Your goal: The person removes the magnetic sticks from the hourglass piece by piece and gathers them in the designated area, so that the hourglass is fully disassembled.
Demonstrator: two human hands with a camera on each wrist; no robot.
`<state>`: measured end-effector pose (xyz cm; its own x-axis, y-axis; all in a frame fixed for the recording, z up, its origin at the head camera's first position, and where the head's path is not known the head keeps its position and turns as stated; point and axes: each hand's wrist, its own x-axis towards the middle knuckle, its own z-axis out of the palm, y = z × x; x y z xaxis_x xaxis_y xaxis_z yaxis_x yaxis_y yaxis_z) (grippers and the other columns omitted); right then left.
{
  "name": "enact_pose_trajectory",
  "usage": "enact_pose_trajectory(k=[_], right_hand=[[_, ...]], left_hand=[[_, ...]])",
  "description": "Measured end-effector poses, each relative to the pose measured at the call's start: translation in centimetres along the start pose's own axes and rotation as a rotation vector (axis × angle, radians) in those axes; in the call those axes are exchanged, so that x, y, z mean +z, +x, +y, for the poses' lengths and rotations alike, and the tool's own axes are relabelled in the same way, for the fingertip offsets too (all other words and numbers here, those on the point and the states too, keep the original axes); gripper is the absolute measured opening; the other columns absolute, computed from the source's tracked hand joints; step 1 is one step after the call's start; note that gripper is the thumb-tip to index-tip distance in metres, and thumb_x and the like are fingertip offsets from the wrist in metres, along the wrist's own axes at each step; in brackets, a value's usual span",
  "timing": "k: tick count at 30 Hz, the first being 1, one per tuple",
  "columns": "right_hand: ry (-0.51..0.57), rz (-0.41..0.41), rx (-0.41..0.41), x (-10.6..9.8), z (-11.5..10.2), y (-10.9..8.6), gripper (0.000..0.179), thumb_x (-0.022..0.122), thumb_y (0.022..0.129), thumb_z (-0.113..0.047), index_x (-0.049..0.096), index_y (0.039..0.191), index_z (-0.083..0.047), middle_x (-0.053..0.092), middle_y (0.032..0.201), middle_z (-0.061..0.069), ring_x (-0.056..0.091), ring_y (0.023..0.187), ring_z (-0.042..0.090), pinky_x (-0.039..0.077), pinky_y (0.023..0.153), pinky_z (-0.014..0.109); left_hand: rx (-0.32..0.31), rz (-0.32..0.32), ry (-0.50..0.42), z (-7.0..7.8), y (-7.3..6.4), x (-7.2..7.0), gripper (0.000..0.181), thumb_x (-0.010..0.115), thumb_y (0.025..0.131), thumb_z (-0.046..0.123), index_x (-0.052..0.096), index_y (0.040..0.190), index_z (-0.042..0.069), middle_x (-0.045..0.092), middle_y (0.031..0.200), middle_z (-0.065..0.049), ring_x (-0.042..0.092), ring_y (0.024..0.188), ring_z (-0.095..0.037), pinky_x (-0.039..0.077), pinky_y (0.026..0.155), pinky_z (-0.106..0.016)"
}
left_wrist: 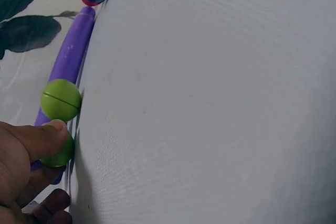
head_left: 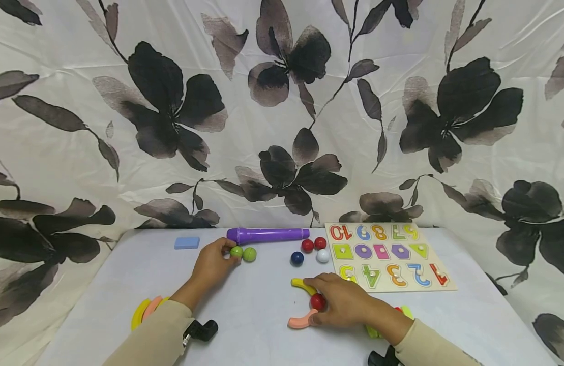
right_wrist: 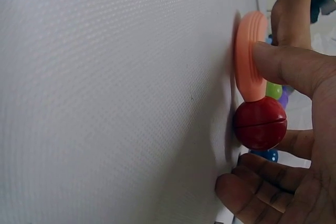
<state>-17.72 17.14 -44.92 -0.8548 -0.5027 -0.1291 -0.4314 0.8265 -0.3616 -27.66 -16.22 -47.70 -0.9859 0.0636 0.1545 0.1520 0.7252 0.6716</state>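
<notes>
My left hand pinches a green ball between thumb and fingers at the back left of the table. A second green ball sits just right of it, in front of a purple tapered rod. Nearer the front, my right hand grips a small curved assembly. In it a red ball lies between a yellow curved stick and a pink curved stick. The right thumb presses on the pink stick in the right wrist view; the fingers partly hide the yellow one.
A navy ball, a white ball and two red balls sit left of a number puzzle board. A blue block lies back left. Yellow and pink curved pieces lie beside the left forearm, green pieces by the right.
</notes>
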Motion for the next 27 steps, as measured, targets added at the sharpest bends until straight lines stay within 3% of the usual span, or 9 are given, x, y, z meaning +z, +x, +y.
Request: enact_pose_trajectory(k=[5,9,12,17,21,27], right_hand=[[-0.001,0.000,0.000,0.0,-0.1,0.0,0.081,0.081,0.079,-0.054,0.055,0.148,-0.020,0.057,0.143,0.005,0.053,0.131,0.026,0.049,0.101,0.052],[-0.006,-0.001,0.003,0.0,-0.2,0.0,0.081,0.081,0.079,-0.055,0.055,0.148,-0.020,0.057,0.143,0.005,0.053,0.131,0.026,0.050,0.101,0.052],[-0.008,-0.003,0.007,0.0,-0.2,0.0,0.082,0.081,0.079,-0.056,0.055,0.148,-0.020,0.056,0.143,0.005,0.053,0.131,0.026,0.049,0.102,0.052],[0.000,-0.005,0.009,0.0,-0.3,-0.1,0.082,0.080,0.080,-0.055,0.054,0.149,-0.019,0.057,0.142,0.006,0.054,0.129,0.026,0.050,0.101,0.050],[0.012,0.000,-0.010,0.1,-0.6,-0.3,0.080,0.080,0.082,-0.055,0.053,0.149,-0.022,0.059,0.137,0.006,0.056,0.122,0.023,0.052,0.098,0.047],[0.032,-0.017,-0.048,-0.1,-0.7,-0.7,0.065,0.080,0.083,-0.043,0.060,0.142,-0.024,0.062,0.119,-0.003,0.055,0.103,0.011,0.054,0.092,0.037]], left_hand=[[0.008,0.003,-0.007,-0.2,-0.1,0.1,0.037,0.085,0.082,0.008,0.067,0.114,0.002,0.073,0.105,-0.013,0.063,0.093,-0.028,0.050,0.085,-0.048],[-0.009,-0.017,-0.024,-0.2,-0.3,-0.1,0.051,0.084,0.083,0.010,0.060,0.126,-0.001,0.072,0.117,-0.018,0.065,0.112,-0.037,0.048,0.097,-0.053],[-0.030,-0.023,-0.020,0.1,-0.8,-0.5,0.061,0.084,0.084,0.011,0.053,0.134,-0.004,0.068,0.125,-0.022,0.063,0.119,-0.040,0.048,0.100,-0.055],[-0.014,0.005,0.054,1.3,-2.3,-1.3,0.063,0.082,0.085,0.013,0.051,0.135,-0.007,0.063,0.123,-0.026,0.062,0.110,-0.040,0.052,0.092,-0.053],[0.025,0.019,0.105,2.6,-4.1,-1.4,0.056,0.081,0.087,0.018,0.057,0.133,-0.004,0.062,0.109,-0.018,0.059,0.095,-0.031,0.051,0.082,-0.046],[0.105,-0.105,0.097,4.4,-7.1,-0.7,0.038,0.082,0.088,0.020,0.067,0.121,0.006,0.064,0.106,-0.006,0.057,0.084,-0.017,0.051,0.077,-0.038]])
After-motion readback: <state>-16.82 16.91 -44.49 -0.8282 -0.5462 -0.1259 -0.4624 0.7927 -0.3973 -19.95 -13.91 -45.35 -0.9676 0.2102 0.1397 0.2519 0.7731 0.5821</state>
